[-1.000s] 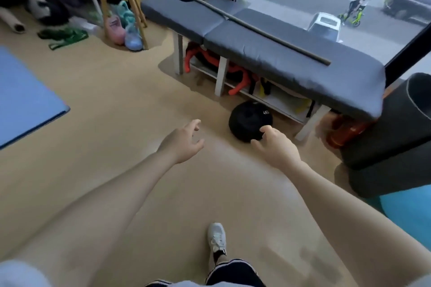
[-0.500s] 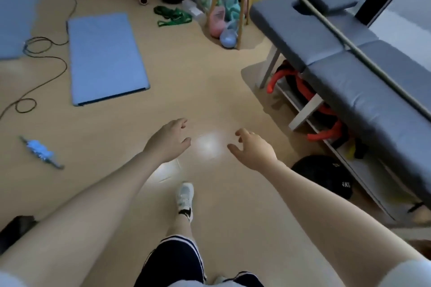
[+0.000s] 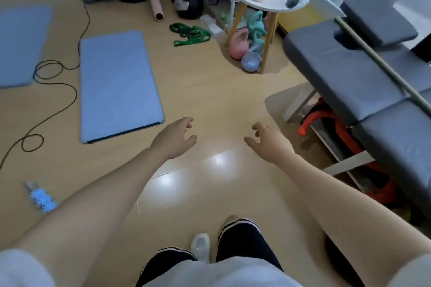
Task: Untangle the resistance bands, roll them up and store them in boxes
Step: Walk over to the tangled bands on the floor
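hands reach forward over the tan floor (image 3: 210,91), left hand (image 3: 173,138) and right hand (image 3: 271,143) each with a loose, empty grip. tangled green resistance bands (image 3: 190,34) lie at twelve o'clock, well apart from both.

Bare floor (image 3: 210,91) ahead; bench (image 3: 349,72) rt.

Bare forearms; white short sleeves (image 3: 21,268); black shorts (image 3: 242,244), pale-striped hem; white sneaker (image 3: 201,246).
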